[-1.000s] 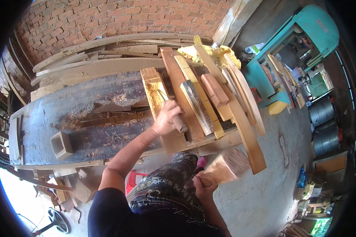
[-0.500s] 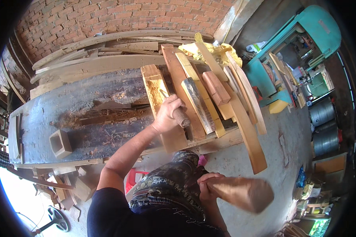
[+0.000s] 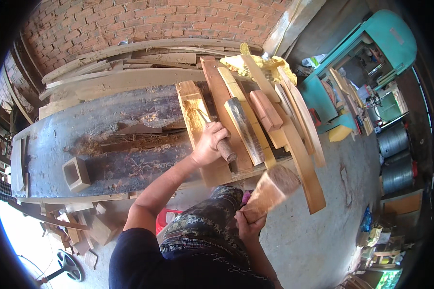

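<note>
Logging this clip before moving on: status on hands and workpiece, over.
Left hand gripping chisel, blade at hollowed wooden block. Right hand gripping wooden mallet, apart from chisel. Reddish board close along block's right side.

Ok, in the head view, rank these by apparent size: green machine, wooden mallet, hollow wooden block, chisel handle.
Largest to smallest:
1. Green machine
2. Wooden mallet, perhaps enlarged by nearness to the camera
3. Hollow wooden block
4. Chisel handle, partly hidden by the left fingers

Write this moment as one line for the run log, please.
left hand: grips chisel at board | right hand: holds mallet, apart from chisel | board: partly hollowed, lies across dark slab
</note>
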The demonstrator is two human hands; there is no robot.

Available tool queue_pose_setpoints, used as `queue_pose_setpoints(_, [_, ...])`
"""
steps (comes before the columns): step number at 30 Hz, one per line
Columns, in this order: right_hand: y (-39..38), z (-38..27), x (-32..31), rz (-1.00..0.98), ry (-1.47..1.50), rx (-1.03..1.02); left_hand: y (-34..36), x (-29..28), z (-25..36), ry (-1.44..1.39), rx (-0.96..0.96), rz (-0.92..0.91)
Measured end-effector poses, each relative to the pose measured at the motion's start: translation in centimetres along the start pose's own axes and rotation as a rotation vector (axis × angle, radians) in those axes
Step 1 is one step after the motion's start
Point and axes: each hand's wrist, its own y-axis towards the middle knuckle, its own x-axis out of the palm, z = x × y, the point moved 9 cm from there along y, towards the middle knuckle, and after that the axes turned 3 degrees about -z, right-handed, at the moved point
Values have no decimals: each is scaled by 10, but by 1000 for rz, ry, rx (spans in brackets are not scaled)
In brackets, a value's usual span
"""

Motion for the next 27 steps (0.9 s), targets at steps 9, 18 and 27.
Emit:
queue_pose_setpoints(9, [1,-18,-10,80,94,25,6,1,12,-77,-53,-23])
queue_pose_setpoints(18, [18,-23,10,-104,-168,-98,9,7,12,-69,-43,-40])
queue_pose_setpoints(27, [-24,-18,-8,-111,8,-22,-2,6,0,30,8,-72])
